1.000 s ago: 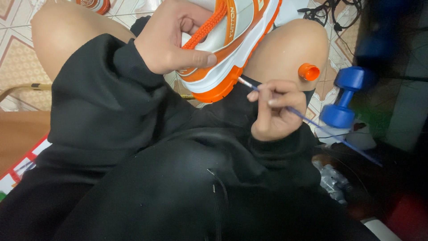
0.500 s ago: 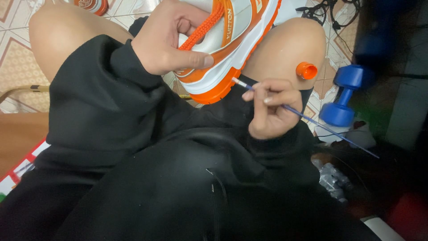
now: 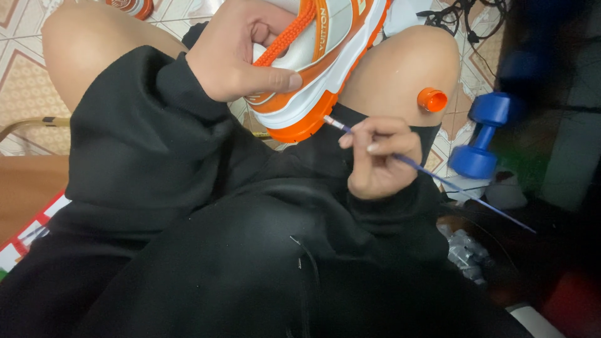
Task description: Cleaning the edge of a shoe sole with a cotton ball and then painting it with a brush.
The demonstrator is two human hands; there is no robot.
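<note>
The left hand [image 3: 241, 53] grips the orange-and-white leather sneaker [image 3: 316, 69] steady, sole tilted toward the thin blue-handled paintbrush [image 3: 432, 175] that the right hand [image 3: 379, 159] pinches pen-like, its tip at the sneaker's sole edge.

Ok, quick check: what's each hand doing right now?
Left hand: closed, gripping the orange-and-white sneaker.
Right hand: closed, holding a thin paintbrush, tip at the sneaker's orange sole.
</note>
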